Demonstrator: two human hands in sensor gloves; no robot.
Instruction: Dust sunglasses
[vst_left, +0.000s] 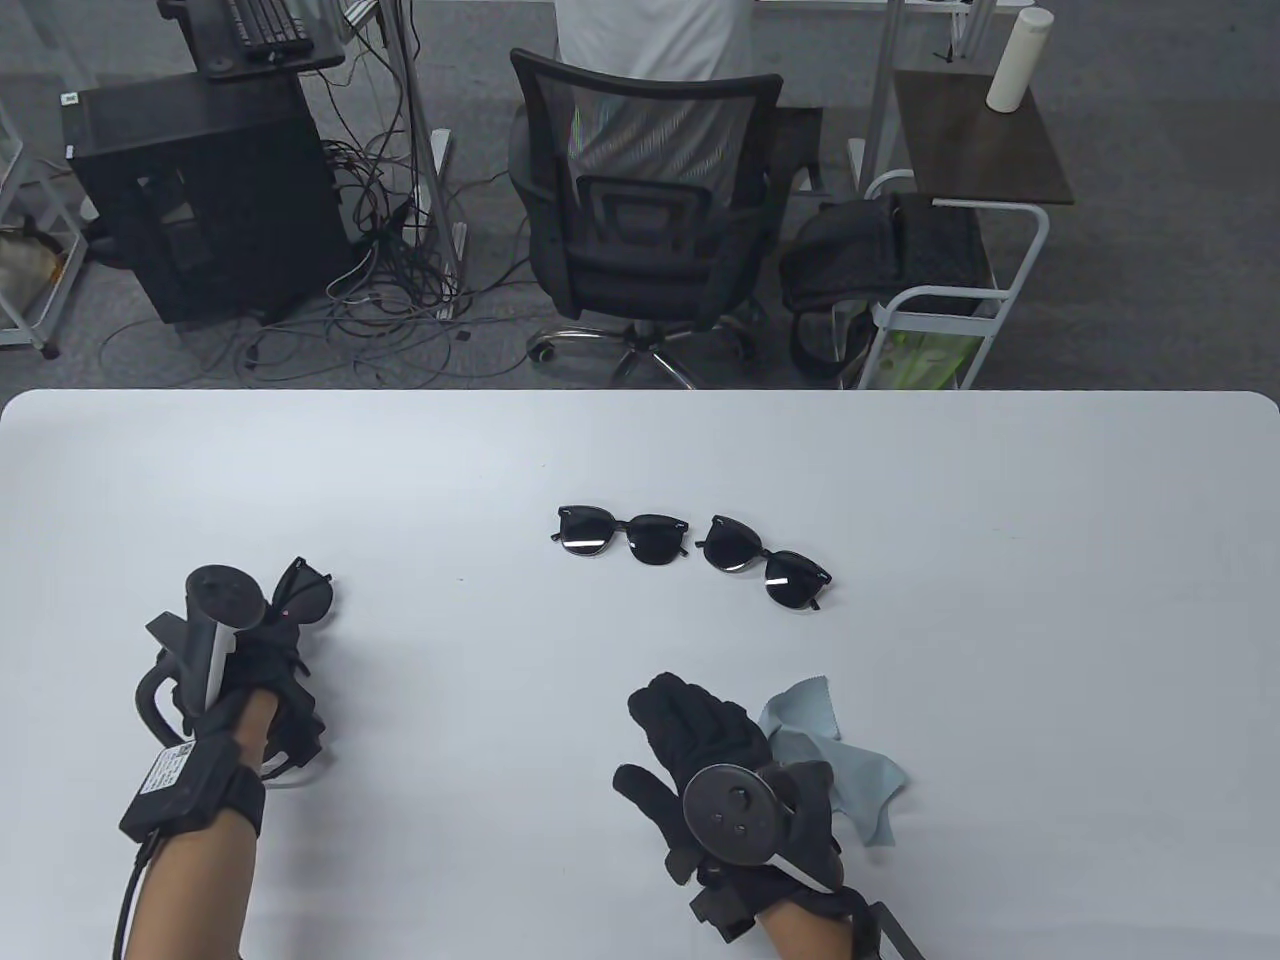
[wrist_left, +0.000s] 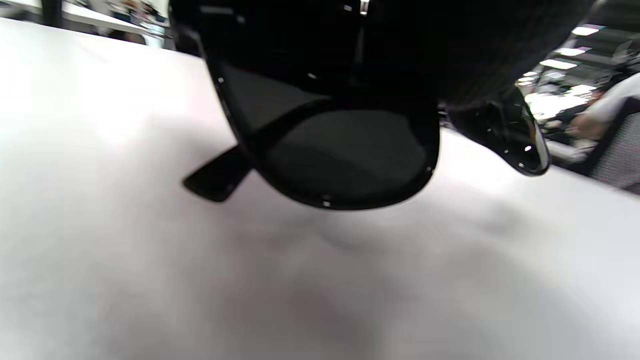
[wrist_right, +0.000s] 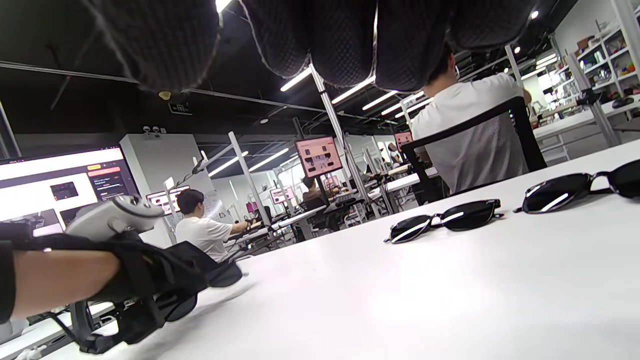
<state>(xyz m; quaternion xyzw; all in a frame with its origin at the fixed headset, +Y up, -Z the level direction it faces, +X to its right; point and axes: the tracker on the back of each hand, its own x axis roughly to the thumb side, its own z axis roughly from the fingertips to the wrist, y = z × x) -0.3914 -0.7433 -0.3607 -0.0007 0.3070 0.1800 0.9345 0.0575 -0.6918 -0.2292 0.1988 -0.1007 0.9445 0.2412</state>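
Left hand (vst_left: 262, 672) sat at the near left of the white table (vst_left: 1000, 480), gloved, tracker (vst_left: 215, 620) strapped to its back. Its fingers were curled round a pair of black sunglasses (vst_left: 305, 592), lenses jutting out past the knuckles toward the far side. In the left wrist view the held sunglasses (wrist_left: 345, 150) hung just above the tabletop, one dark lens facing the camera, a folded temple tip poking out to the left. Whether the frame touched the table could not be told.

Mid-table, well apart from both hands, lay two more pairs, folded and lens-up. The left table pair (vst_left: 620, 535) lay roughly level; the right table pair (vst_left: 765, 562) sat just beside it, angled down toward the right. Their nearest ends were close together; whether they touched could not be told. In the right wrist view both lay flat on the table.

Right hand (vst_left: 720, 755) lay at the near centre-right, palm down, fingers straight and pressed together, thumb held out to the left, gripping nothing. A light blue cleaning cloth (vst_left: 850, 765) lay crumpled just to its right, partly tucked under the hand's edge.

Beyond the table: a black mesh office chair (vst_left: 640, 210) with a person in a white shirt (vst_left: 650, 40) seated beyond it, and a white cart (vst_left: 960, 290) to the right.
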